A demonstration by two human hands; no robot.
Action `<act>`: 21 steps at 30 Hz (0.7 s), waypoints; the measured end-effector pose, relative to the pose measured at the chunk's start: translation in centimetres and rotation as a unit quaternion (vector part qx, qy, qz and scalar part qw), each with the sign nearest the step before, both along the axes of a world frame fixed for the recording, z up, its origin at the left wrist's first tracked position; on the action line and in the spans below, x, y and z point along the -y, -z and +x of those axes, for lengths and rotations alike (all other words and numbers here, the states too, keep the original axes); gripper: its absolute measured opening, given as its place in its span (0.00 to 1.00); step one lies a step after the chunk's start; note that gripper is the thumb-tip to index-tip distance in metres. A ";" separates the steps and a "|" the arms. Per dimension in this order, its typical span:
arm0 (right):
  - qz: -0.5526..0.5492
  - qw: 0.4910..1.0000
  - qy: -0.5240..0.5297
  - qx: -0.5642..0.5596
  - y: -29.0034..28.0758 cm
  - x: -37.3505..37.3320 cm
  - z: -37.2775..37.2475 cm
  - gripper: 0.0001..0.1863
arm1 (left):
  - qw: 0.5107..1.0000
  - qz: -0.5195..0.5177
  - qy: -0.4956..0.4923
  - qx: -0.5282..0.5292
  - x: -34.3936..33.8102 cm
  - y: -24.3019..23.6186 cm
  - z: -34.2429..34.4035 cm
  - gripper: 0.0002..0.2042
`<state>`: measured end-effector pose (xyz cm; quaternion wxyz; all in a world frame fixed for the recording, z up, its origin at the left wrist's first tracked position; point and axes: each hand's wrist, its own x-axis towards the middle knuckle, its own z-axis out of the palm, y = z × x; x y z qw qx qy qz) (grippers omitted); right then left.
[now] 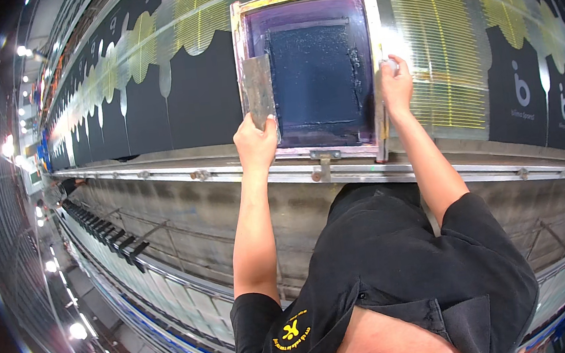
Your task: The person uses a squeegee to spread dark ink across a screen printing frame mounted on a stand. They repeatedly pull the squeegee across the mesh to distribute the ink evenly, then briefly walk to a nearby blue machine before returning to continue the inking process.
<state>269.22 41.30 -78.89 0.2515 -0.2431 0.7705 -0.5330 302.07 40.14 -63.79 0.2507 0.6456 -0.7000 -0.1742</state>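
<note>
A screen-printing frame (pixel 372 38) with a pale, stained border lies in front of me. Dark blue-black ink (pixel 314 78) covers the middle of its purple mesh (pixel 356 13). Along its left side, my left hand (pixel 257 141) grips a flat grey squeegee (pixel 259 87) by the near end, and the blade stands roughly parallel to that side. My right hand (pixel 397 87) is closed against the frame's right side. Something small and pale shows at its fingers, but glare hides what it is. A metal bracket (pixel 325 162) sits at the frame's near edge.
Black printed panels with drip shapes (pixel 207 95) stretch along the long table to both sides, beside yellow-lined areas (pixel 437 52). A metal rail (pixel 228 175) runs along the near edge, between the table and my body. Another long table (pixel 170 282) stands behind me at lower left.
</note>
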 end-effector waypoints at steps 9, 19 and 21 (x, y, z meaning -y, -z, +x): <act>0.152 0.988 -0.010 -0.027 -0.6 0.4 1.5 0.23 | 0.991 0.118 -0.038 0.048 8.5 1.3 2.1 0.14; 0.161 0.985 0.030 -0.056 -0.4 1.7 2.1 0.22 | 0.977 0.112 0.065 0.170 18.6 3.8 -2.1 0.17; 0.158 0.984 0.038 -0.070 -0.5 1.6 2.4 0.22 | 0.974 0.117 0.103 0.167 19.4 3.2 -2.1 0.17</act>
